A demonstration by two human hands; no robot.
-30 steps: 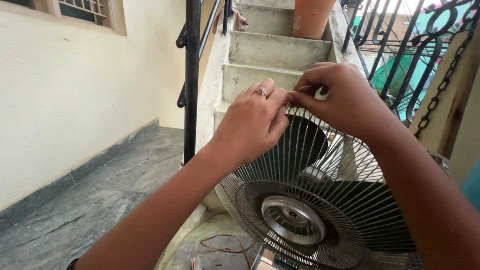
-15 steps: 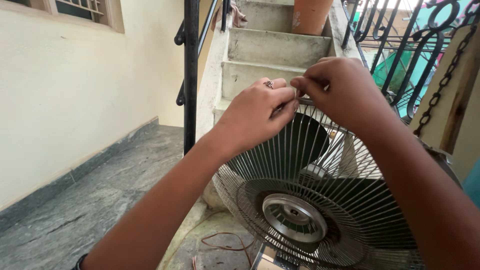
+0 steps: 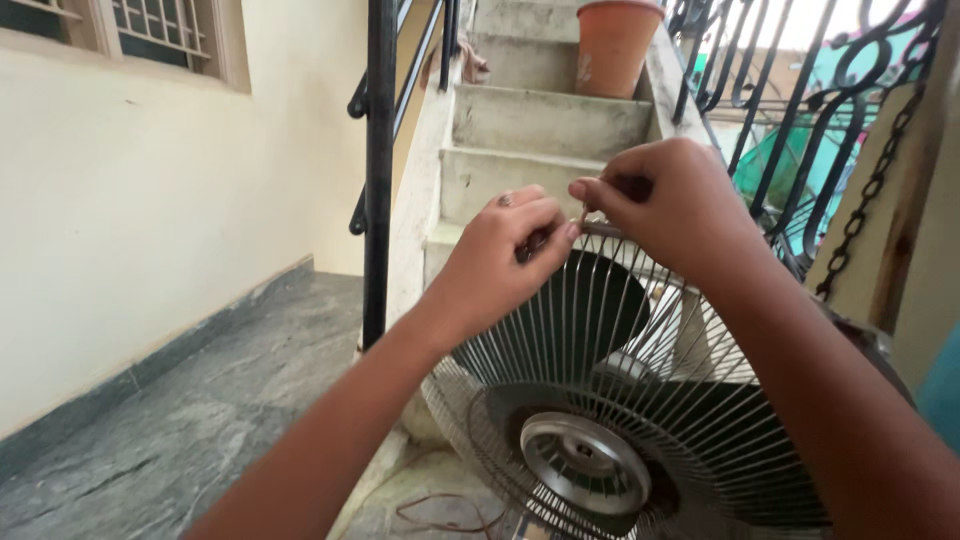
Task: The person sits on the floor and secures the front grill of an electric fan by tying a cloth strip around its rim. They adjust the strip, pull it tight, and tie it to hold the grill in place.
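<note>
A round wire fan guard [image 3: 640, 400] with a silver centre cap [image 3: 585, 462] and dark blades behind it stands in front of me. My left hand [image 3: 505, 260] pinches the guard's top rim, a ring on one finger. Close beside it, my right hand [image 3: 665, 205] grips the same top rim, fingertips holding a thin piece of wire or a clip [image 3: 583, 218]. The two hands nearly touch at the rim's top. What exactly sits between the fingers is too small to tell.
Concrete stairs [image 3: 545, 125] rise ahead with a terracotta pot [image 3: 612, 42] on a step. A black metal railing post [image 3: 380, 170] stands left of the stairs, an ornate black grille [image 3: 800, 110] to the right. A cream wall and grey stone floor [image 3: 200, 420] lie left.
Both hands stay at the guard's top rim; the fingers have shifted slightly, and the view has drifted a little downward and left.
</note>
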